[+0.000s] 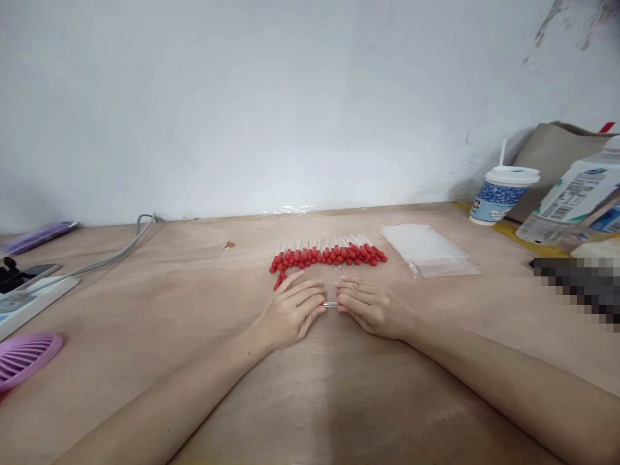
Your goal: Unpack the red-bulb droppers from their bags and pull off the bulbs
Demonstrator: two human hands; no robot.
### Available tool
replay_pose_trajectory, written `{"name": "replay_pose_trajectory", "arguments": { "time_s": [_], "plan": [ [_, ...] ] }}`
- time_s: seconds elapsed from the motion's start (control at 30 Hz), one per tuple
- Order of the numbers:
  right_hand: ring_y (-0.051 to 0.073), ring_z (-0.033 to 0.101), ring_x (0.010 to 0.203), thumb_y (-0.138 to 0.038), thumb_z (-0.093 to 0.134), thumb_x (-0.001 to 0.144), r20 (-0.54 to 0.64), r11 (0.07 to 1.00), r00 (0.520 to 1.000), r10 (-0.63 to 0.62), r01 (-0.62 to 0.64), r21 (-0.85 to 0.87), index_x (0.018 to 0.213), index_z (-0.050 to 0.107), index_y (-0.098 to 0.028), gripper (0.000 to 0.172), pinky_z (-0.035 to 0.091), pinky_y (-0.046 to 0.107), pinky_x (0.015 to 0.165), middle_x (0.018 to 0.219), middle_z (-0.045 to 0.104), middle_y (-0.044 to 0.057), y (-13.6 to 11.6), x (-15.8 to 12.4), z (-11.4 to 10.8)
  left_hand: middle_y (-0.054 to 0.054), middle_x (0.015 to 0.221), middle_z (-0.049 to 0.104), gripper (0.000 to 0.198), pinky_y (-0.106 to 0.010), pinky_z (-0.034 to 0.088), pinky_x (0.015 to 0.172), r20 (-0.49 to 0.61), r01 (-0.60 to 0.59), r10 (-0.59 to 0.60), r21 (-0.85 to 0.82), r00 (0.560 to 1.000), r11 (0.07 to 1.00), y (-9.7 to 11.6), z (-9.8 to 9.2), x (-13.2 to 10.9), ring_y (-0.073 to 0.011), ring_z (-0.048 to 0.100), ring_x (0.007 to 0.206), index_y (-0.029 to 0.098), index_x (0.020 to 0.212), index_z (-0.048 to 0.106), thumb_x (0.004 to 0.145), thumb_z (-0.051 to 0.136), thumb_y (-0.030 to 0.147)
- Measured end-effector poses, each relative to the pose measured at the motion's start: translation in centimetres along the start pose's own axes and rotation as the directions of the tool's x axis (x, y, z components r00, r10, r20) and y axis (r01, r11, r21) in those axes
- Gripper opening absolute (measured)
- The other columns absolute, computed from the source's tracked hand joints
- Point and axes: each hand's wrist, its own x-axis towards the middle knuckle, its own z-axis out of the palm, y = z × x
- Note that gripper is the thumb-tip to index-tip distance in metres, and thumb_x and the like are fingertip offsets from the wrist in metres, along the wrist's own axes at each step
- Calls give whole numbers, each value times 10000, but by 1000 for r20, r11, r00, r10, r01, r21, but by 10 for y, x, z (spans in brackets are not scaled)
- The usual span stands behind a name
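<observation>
A row of several thin sticks with red bulb ends (329, 253) lies across the middle of the wooden table (145, 310), red ends toward me. Both my hands rest on the table just in front of that row, fingertips facing each other. My left hand (290, 311) and my right hand (371, 307) each pinch one end of a small clear tube (330, 303) that spans the gap between them. One loose red-tipped piece (278, 281) lies by my left index finger. A stack of clear plastic bags (426, 250) lies to the right of the row.
At the right stand a paper cup with lid and straw (501, 194), a tipped plastic bottle (576, 194) and a brown bag (552, 155). At the left are a purple fan (24, 356), a power strip with grey cable (33, 297) and a phone (36, 271). A white wall rises behind.
</observation>
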Motion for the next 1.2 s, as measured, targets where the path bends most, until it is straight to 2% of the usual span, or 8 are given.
{"name": "replay_pose_trajectory", "arguments": {
  "time_s": [0.37, 0.43, 0.5, 0.63, 0.77, 0.87, 0.97, 1.2],
  "plan": [
    [181, 567, 1036, -143, 468, 851, -25, 996, 996, -87, 87, -30, 959, 583, -152, 158, 457, 376, 967, 980, 655, 88, 2, -6, -9, -34, 921, 688, 130, -382, 379, 974, -16, -10, 10, -7, 1000, 1000, 1, -5, -9, -173, 585, 1019, 187, 905, 606, 848, 491, 170],
    [179, 570, 1016, -148, 459, 856, -54, 1000, 998, -24, 23, -14, 951, 587, -168, 161, 476, 373, 927, 946, 654, 75, 9, -11, -11, -26, 881, 687, 129, -367, 401, 939, -57, 43, -43, 0, 997, 999, -3, -7, -14, -172, 593, 984, 192, 887, 608, 847, 490, 161],
    [174, 591, 907, -171, 463, 856, -96, 991, 987, 128, -131, -23, 927, 600, -184, 155, 507, 349, 818, 860, 649, 59, 17, -15, -11, -34, 875, 671, 130, -339, 440, 854, -115, 151, -149, 17, 982, 988, -10, -10, -19, -172, 597, 917, 191, 889, 617, 844, 497, 174],
    [149, 515, 633, -241, 458, 860, -131, 909, 913, 386, -401, -115, 945, 630, -180, 201, 452, 296, 604, 650, 559, 37, 26, -18, -7, -44, 797, 607, 214, -272, 456, 673, -160, 478, -475, -23, 865, 878, -28, -16, -24, -143, 564, 720, 189, 910, 646, 867, 455, 276],
    [149, 516, 652, -218, 418, 857, -87, 864, 867, 491, -497, -76, 968, 609, -156, 230, 425, 277, 623, 687, 560, 46, 23, -13, -4, -1, 676, 583, 296, -261, 442, 600, -6, 749, -753, -104, 658, 654, -47, -18, -30, -137, 537, 598, 204, 979, 622, 844, 446, 398],
    [149, 532, 639, -193, 435, 824, -91, 835, 834, 545, -549, -36, 893, 582, -146, 169, 417, 265, 607, 681, 574, 41, 19, -8, -2, 4, 648, 596, 372, -247, 424, 550, 80, 850, -853, -173, 515, 497, -58, -15, -34, -141, 545, 579, 175, 1001, 579, 784, 497, 466],
    [148, 536, 627, -164, 436, 795, -79, 818, 818, 570, -574, -48, 826, 562, -159, 130, 404, 255, 588, 667, 575, 35, 19, -7, 2, 1, 628, 606, 406, -248, 420, 546, 98, 869, -873, -202, 477, 452, -63, -11, -35, -145, 548, 576, 163, 942, 556, 731, 543, 510],
    [152, 540, 660, -177, 447, 778, 0, 799, 799, 601, -601, 5, 839, 584, -160, 150, 421, 256, 598, 737, 587, 55, 15, -6, 10, -28, 667, 659, 404, -264, 437, 589, 128, 846, -863, -313, 488, 432, -64, -6, -34, -159, 585, 616, 162, 897, 575, 726, 555, 528]
  ]
}}
